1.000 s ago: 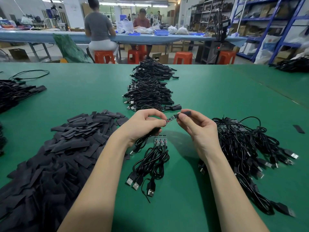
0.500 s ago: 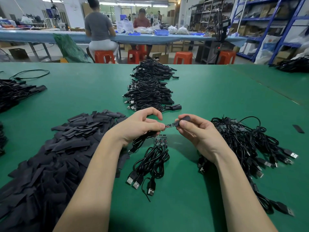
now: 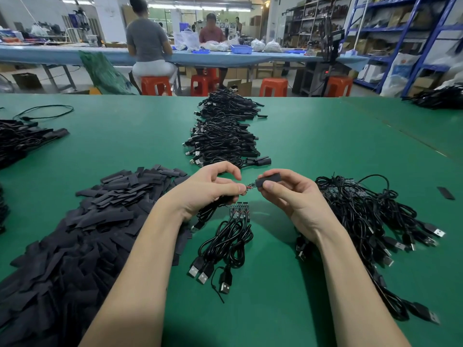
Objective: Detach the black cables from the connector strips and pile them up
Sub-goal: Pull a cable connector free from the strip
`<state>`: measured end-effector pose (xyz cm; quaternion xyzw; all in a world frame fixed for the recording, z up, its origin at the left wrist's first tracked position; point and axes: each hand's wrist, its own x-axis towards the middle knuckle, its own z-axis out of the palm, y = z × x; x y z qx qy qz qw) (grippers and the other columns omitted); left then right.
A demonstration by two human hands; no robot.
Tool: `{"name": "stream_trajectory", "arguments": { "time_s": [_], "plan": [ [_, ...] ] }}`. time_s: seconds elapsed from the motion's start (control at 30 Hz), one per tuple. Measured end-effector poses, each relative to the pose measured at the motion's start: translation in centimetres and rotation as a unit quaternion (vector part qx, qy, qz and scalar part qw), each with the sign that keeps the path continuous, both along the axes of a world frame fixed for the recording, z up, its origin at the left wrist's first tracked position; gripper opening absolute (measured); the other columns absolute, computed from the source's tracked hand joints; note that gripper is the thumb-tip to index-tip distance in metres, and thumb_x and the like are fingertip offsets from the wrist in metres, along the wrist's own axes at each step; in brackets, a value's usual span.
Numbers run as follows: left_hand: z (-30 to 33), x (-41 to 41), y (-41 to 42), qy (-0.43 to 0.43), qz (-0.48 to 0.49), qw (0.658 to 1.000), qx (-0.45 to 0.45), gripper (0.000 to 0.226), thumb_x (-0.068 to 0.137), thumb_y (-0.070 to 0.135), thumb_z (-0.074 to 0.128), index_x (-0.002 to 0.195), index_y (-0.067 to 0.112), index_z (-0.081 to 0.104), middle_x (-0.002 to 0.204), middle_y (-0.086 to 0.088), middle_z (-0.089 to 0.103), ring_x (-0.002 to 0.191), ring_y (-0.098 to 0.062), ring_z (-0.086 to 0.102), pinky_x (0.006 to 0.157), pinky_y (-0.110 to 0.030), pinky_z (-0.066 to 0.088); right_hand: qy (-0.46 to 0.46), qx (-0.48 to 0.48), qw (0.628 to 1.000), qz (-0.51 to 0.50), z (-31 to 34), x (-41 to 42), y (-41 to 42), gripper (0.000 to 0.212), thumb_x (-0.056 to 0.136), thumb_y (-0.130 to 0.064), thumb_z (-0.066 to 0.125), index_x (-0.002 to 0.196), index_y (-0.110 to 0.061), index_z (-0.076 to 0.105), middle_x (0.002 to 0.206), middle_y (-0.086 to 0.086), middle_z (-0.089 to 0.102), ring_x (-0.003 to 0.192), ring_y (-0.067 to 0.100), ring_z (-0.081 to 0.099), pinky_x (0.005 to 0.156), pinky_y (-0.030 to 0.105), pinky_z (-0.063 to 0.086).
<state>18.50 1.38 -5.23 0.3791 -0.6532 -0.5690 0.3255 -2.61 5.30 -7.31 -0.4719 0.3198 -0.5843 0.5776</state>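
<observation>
Nearest the camera, two bare forearms reach forward over the green surface (image 3: 288, 146). Between them lies a small bundle of black cables (image 3: 226, 242), its plugs toward the viewer and its far ends joined to a short connector strip (image 3: 239, 210) just below the hands.

The left hand (image 3: 208, 191) has its fingers curled, pinching a thin cable end with exposed wires at the fingertips; the rest of that cable (image 3: 206, 214) hangs down from under its palm. The right hand (image 3: 293, 196) pinches a small black sleeve (image 3: 268, 182) between thumb and fingers, right against the wired end, so the two hands almost touch.

To the left spreads a wide heap of flat black strips (image 3: 82, 226). To the right, partly under the right forearm, sits a tangled heap of cables (image 3: 370, 216) with strips still among them.

Farther back, straight ahead of the hands, a long pile of loose black cables (image 3: 223, 136) runs away across the surface. More dark cable heaps lie at the far left edge (image 3: 22, 139) and far right corner (image 3: 441, 96).

Beyond, people sit on orange stools (image 3: 155, 85) at a blue bench (image 3: 62, 55).
</observation>
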Motion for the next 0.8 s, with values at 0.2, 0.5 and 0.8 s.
{"name": "stream_trajectory", "arguments": {
  "time_s": [0.2, 0.5, 0.8],
  "plan": [
    [0.1, -0.1, -0.1, 0.009, -0.017, 1.000, 0.010, 0.026, 0.079, 0.023, 0.076, 0.097, 0.020, 0.057, 0.076, -0.002, 0.071, 0.064, -0.013, 0.058, 0.062, -0.022, 0.041, -0.028, 0.006, 0.999, 0.027, 0.0, -0.1, 0.1, 0.018, 0.076, -0.006, 0.075, 0.086, -0.020, 0.080, 0.096, 0.004, 0.077, 0.090, 0.010, 0.072, 0.082, 0.019, 0.056],
    [-0.1, -0.8, -0.3, -0.009, 0.001, 0.999, -0.032, 0.019, 0.089, 0.017, 0.075, 0.096, 0.016, 0.058, 0.078, -0.007, 0.071, 0.069, -0.012, 0.061, 0.073, -0.024, 0.045, -0.021, 0.015, 0.999, 0.031, -0.1, 0.1, -0.2, 0.017, 0.073, -0.010, 0.078, 0.088, -0.016, 0.080, 0.096, 0.010, 0.077, 0.089, 0.016, 0.073, 0.081, 0.021, 0.056],
    [-0.9, -2.0, -0.6, -0.016, 0.050, 0.984, -0.169, 0.010, 0.083, 0.011, 0.081, 0.089, 0.013, 0.074, 0.084, -0.003, 0.076, 0.077, -0.013, 0.072, 0.077, -0.021, 0.055, -0.094, 0.115, 0.986, -0.074, -0.4, -0.1, -0.8, 0.016, 0.072, -0.011, 0.080, 0.085, -0.003, 0.077, 0.090, 0.013, 0.076, 0.078, 0.016, 0.074, 0.071, 0.017, 0.057]
  ]
}}
